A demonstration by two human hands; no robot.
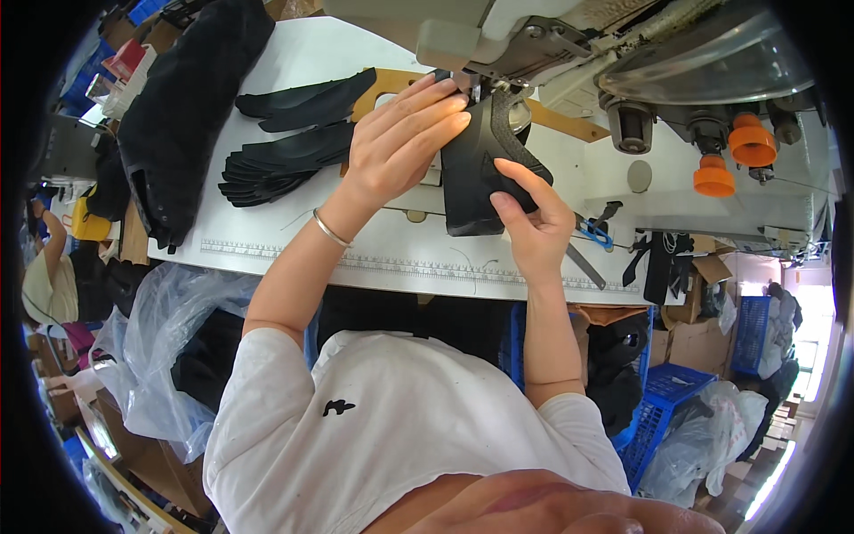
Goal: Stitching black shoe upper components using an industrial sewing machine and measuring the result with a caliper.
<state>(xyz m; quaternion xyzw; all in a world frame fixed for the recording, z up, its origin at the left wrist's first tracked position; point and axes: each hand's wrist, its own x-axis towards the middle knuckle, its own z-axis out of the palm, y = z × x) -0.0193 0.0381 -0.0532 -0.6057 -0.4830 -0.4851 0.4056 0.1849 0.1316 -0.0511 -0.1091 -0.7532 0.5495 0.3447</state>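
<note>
- Where the sewing machine (pixel 551 36) overhangs the white table (pixel 267 240): stacked black pieces (pixel 276 165) lying well left of it.
- Left hand (pixel 396 142) spread flat, pressing black shoe upper (pixel 485 169) below its needle.
- Right hand (pixel 529 218) pinching that upper's lower right edge.
</note>
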